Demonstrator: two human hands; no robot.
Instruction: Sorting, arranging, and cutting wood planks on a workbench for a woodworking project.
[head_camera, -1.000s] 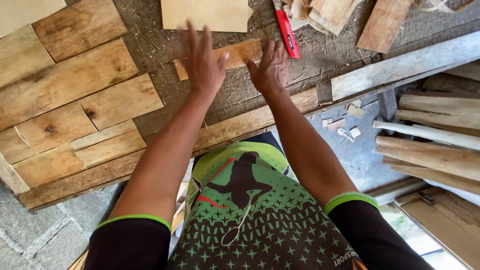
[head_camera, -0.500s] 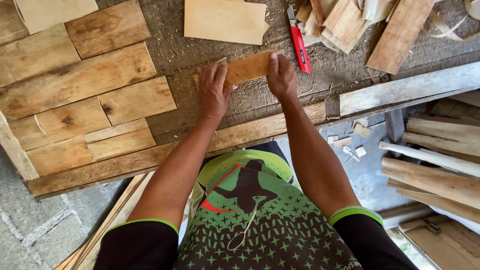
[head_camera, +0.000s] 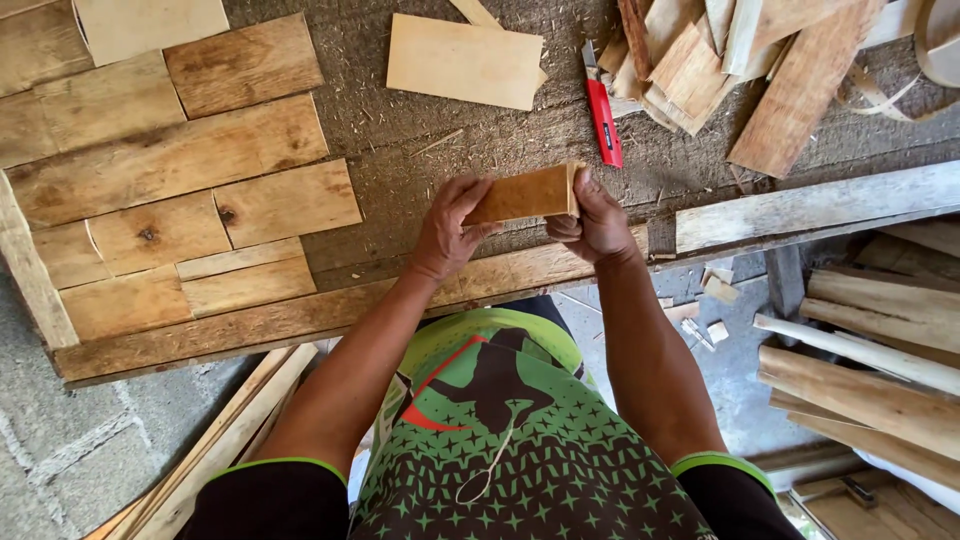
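Small tan wood block (head_camera: 525, 194), seemingly smooth, held between both hands

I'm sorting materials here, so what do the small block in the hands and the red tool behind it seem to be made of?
The small block, held by the left hand and right hand, looks like bare wood: tan face with visible grain, matte, apparently unvarnished. The red tool seems to have a smooth, glossy plastic body; its slim shape suggests a utility knife, though the blade material can't be judged.

I held both arms out ahead, my left hand (head_camera: 448, 232) and right hand (head_camera: 592, 216) curled shut (thumbs uppermost).
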